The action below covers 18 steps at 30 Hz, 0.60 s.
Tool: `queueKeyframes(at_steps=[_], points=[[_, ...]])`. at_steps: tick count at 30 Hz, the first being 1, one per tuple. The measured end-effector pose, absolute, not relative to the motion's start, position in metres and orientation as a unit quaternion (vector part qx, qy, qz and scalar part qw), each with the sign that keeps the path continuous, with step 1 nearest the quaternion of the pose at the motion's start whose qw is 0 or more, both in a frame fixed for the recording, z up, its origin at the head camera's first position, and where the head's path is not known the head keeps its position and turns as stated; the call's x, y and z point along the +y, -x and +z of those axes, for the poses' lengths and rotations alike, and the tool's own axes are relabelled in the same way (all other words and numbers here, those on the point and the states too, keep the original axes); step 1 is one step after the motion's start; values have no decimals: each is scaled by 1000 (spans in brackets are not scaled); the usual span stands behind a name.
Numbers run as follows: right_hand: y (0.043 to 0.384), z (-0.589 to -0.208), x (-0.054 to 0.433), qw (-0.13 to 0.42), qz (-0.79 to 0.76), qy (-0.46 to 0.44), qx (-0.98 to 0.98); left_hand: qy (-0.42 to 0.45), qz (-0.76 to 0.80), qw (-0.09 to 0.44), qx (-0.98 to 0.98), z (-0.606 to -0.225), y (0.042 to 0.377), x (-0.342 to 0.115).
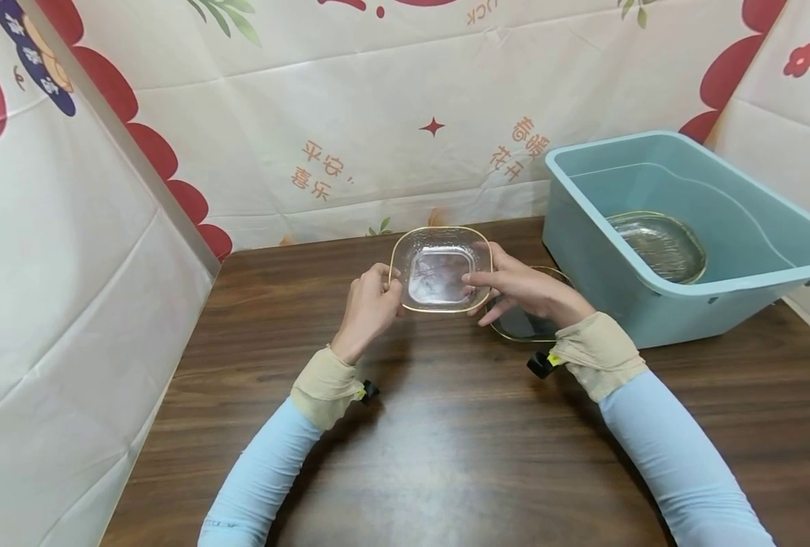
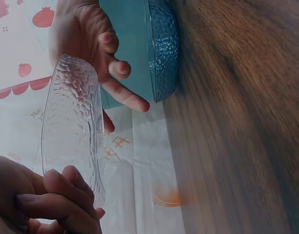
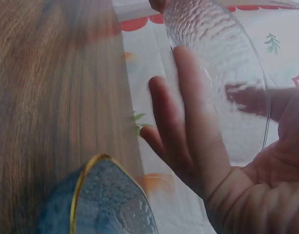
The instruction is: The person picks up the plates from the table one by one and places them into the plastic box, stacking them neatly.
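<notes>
A clear, textured glass bowl with a gold rim and rounded corners is held above the table between both hands. My left hand pinches its left edge, thumb on the near side and curled fingers behind. On the opposite edge my right hand grips it, with the thumb over the inside and fingers spread along the outside, as the right wrist view shows. Beneath the right hand a darker gold-rimmed glass bowl stands on the table, partly hidden by that hand; its bluish side shows in the left wrist view.
A large blue-green plastic bin stands at the right rear of the wooden table. Inside it leans a grey glass dish with a gold rim. Printed white cloth hangs behind the table and along its sides.
</notes>
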State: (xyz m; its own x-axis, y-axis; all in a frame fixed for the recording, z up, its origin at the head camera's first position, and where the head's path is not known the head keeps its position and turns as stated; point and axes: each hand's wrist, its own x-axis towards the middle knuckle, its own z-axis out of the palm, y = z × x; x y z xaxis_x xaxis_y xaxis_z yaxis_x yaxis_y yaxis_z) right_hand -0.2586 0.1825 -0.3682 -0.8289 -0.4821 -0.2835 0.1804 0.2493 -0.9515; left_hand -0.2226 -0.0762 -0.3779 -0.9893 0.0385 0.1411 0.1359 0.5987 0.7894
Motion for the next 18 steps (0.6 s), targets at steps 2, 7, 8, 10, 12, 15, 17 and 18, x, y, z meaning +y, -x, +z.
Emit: queueKeyframes(at_steps=[2,7,8,10,12,15,17,18], points=[[259,-370,182,273,-611,105,735,48,-452,54,-889,-378,221,-76],[261,-374,180,273,-637,106,714,47,-469,47,-881,-379,219,-75],[261,-375,180,271,-642,106,709,47,-471,46,-880,-379,219,-75],[262,-376,179,269,-650,110,702,48,-476,42,-877,-380,219,-75],[262,-377,178,262,-657,113,698,49,-480,37,-875,-381,220,-74],[262,-377,177,251,-657,115,702,49,-479,32,-876,-382,221,-73],[262,-378,177,246,-654,115,706,48,-475,29,-878,-383,222,-73],[262,-378,177,245,-652,115,708,46,-474,27,-879,-383,222,-73]])
